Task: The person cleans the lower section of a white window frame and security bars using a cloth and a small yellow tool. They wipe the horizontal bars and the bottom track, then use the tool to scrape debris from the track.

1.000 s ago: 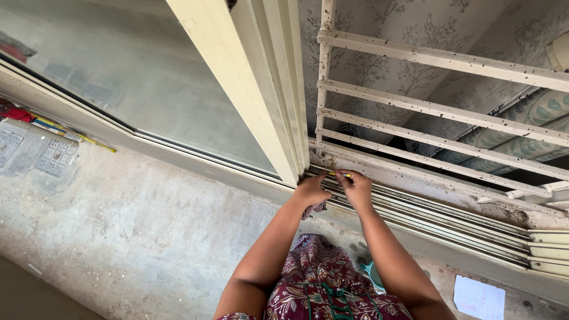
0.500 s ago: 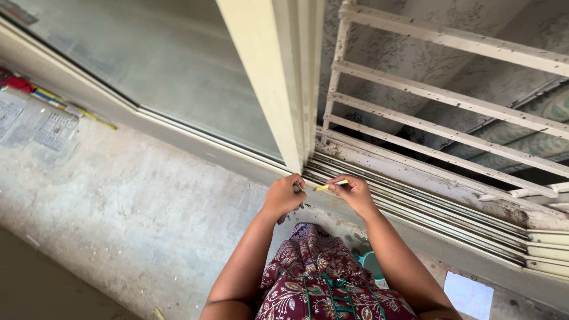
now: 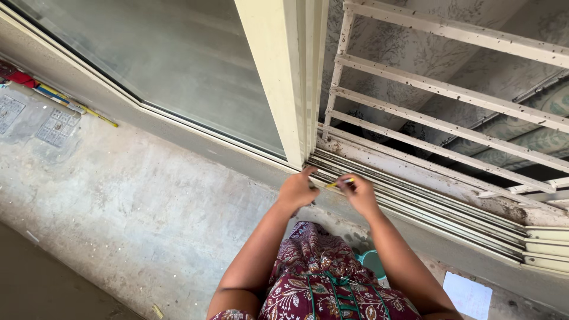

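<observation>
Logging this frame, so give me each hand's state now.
Left hand: curled shut at the window track, contents hidden.
Right hand: shut on a small yellow tool.

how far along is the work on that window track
Done: the sliding window frame stands pushed aside, exposing the track. In hand: the right hand holds a small yellow tool at the rails beside the left hand. Left: grime along the sill ledge.

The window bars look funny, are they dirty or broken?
Dirty, not broken as far as I can see. The white bars are peppered with dark specks, and grime lies along the sill behind the track. Both hands, left and right, rest at that track.
</observation>
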